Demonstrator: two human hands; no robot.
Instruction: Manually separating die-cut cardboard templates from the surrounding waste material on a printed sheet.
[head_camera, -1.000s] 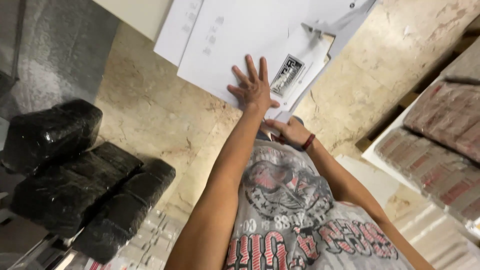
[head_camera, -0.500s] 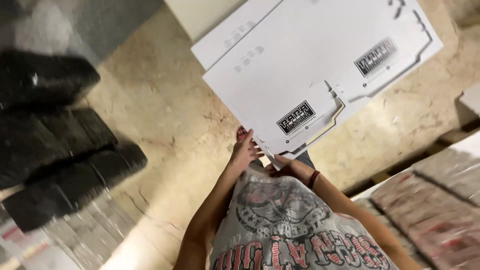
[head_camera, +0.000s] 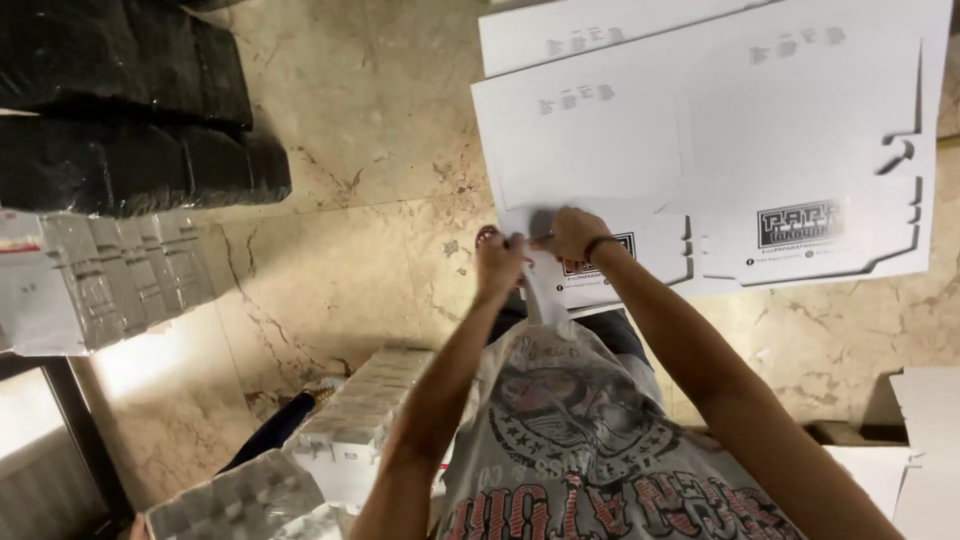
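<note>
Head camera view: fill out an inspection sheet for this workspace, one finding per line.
Surface: beige marble floor, veined, bare in the middle.
Job's things: flat white cardboard sheets, die-cut with dark printed labels, lying stacked on the floor; near edge being gripped.
Clutter: black wrapped bundles at upper left; clear-wrapped packs at left; more packs by the person's legs.
Grippers: left hand and right hand both closed on the near flap of the cardboard sheets; a dark band on the right wrist.
Cables: nothing seen.
Surroundings: white cardboard pieces at lower right.
</note>
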